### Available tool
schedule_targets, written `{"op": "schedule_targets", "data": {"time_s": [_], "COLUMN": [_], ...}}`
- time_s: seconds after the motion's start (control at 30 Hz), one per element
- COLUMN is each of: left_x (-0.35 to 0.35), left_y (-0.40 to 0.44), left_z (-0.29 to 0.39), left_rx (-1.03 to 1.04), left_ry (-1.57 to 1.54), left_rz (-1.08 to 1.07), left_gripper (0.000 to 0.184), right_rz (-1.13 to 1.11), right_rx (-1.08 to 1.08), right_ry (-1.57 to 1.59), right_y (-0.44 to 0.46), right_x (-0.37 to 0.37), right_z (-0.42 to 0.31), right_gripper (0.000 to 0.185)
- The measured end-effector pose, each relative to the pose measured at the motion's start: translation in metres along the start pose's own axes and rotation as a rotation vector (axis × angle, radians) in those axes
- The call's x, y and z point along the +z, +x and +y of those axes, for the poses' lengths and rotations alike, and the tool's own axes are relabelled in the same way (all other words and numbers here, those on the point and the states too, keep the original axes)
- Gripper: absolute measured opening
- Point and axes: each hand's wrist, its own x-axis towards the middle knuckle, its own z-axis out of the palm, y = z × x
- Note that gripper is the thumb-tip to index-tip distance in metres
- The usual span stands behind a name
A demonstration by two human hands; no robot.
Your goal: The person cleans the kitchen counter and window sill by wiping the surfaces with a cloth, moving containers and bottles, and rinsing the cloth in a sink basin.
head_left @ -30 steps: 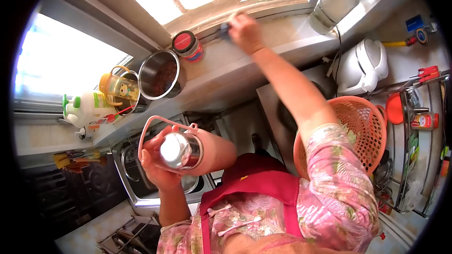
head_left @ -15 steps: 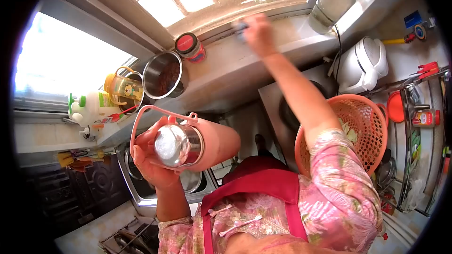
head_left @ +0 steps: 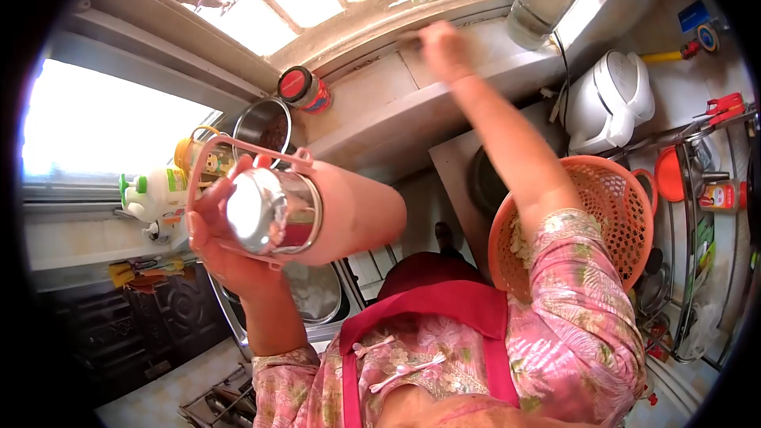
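Note:
A pink thermos flask [head_left: 357,210] with a shiny metal top lies tilted across my left hand [head_left: 218,246], which grips it near the top and its looped handle. My right hand [head_left: 445,51] is stretched out over the tiled windowsill [head_left: 369,95], close to the window frame. It is blurred, with its fingers closed round a small dark thing too smeared to make out. To its left on the sill stand a red-lidded jar [head_left: 304,90] and a metal pot [head_left: 265,125] with brown contents, partly hidden by the flask's handle.
A large glass jar [head_left: 543,4] and a white appliance [head_left: 610,103] stand at the right. An orange colander [head_left: 614,214] sits below my right arm, beside a metal rack. A yellow-lidded bottle and a white bottle [head_left: 151,194] are at the left. A sink [head_left: 317,293] lies below the flask.
The flask in my left hand has come nearer and shifted left, now covering part of the pot. My right hand has moved right along the sill. The view has shifted a little.

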Motion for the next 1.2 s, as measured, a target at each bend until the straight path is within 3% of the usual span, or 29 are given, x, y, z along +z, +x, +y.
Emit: {"op": "schedule_targets", "data": {"time_s": [0.03,0.07,0.13,0.2,0.27,0.37,0.4,0.43,0.47,0.5,0.6,0.63,0.67,0.73,0.8,0.83,0.87,0.93,0.97,1.0,1.07,1.13,1.2], "left_x": [0.002,0.020,0.038,0.054,0.064,0.083,0.094,0.104,0.105,0.107,0.122,0.120,0.121,0.131,0.132,0.127,0.123,0.120,0.119,0.116,0.109,0.116,0.116], "left_y": [0.005,0.011,0.027,0.042,0.062,0.092,0.095,0.097,0.103,0.113,0.128,0.136,0.141,0.136,0.134,0.133,0.132,0.132,0.134,0.135,0.138,0.132,0.133], "left_z": [0.004,0.009,0.015,0.018,0.018,0.016,0.021,0.025,0.024,0.021,0.008,0.005,0.002,-0.002,-0.001,0.000,0.001,-0.001,-0.001,-0.001,-0.001,0.002,0.003], "left_rx": [0.018,0.057,0.072,0.119,0.282,0.591,0.478,0.367,0.363,0.354,0.372,0.356,0.333,0.304,0.301,0.303,0.307,0.268,0.260,0.276,0.299,0.285,0.279], "left_ry": [0.010,0.073,0.238,0.188,0.266,0.509,0.404,0.298,0.289,0.281,0.261,0.239,0.214,0.203,0.196,0.197,0.194,0.166,0.146,0.165,0.217,0.226,0.205], "left_rz": [0.008,0.148,0.225,0.145,0.054,-0.104,-0.121,-0.125,-0.142,-0.160,-0.106,-0.090,-0.080,-0.080,-0.078,-0.070,-0.061,-0.060,-0.057,-0.062,-0.085,-0.108,-0.127], "left_gripper": [0.049,0.048,0.047,0.047,0.046,0.042,0.039,0.036,0.037,0.038,0.042,0.042,0.043,0.044,0.044,0.044,0.044,0.044,0.044,0.043,0.042,0.041,0.041], "right_rz": [0.102,0.010,0.082,0.027,-0.033,0.006,0.019,0.060,0.082,-0.003,0.144,-0.050,-0.092,0.068,-0.167,-0.314,0.109,-0.029,-0.161,0.009,0.100,-0.392,-0.092], "right_rx": [0.171,0.347,0.247,-0.117,-0.340,-0.282,-0.206,0.068,0.132,0.156,0.304,0.131,-0.109,-0.139,0.153,0.362,0.192,0.649,0.180,-0.084,-0.086,0.258,0.401], "right_ry": [-0.012,-0.085,-0.094,-0.108,0.050,-0.227,-0.210,-0.218,-0.303,-0.386,-0.322,-0.181,-0.229,-0.171,-0.090,-0.237,-0.344,0.333,0.046,-0.160,-0.127,-0.165,-0.237], "right_y": [-0.002,-0.001,-0.002,-0.012,-0.023,-0.021,-0.013,-0.012,-0.014,-0.014,-0.018,-0.026,-0.030,-0.036,-0.030,-0.019,-0.022,-0.024,-0.032,-0.034,-0.030,-0.014,-0.016], "right_x": [-0.006,-0.032,-0.017,0.014,0.008,0.011,0.002,0.000,-0.019,-0.037,-0.027,-0.013,-0.009,-0.018,-0.035,-0.048,-0.047,-0.030,-0.016,-0.009,-0.020,-0.056,-0.049], "right_z": [0.035,0.041,0.019,-0.032,-0.093,-0.057,-0.014,0.023,0.044,0.045,0.003,-0.001,-0.014,-0.024,0.022,0.039,0.047,0.025,0.011,-0.019,-0.033,-0.007,0.035], "right_gripper": [0.009,0.014,0.014,0.010,0.006,0.006,0.008,0.012,0.014,0.014,0.013,0.013,0.014,0.014,0.018,0.019,0.015,0.017,0.022,0.022,0.021,0.035,0.043]}}
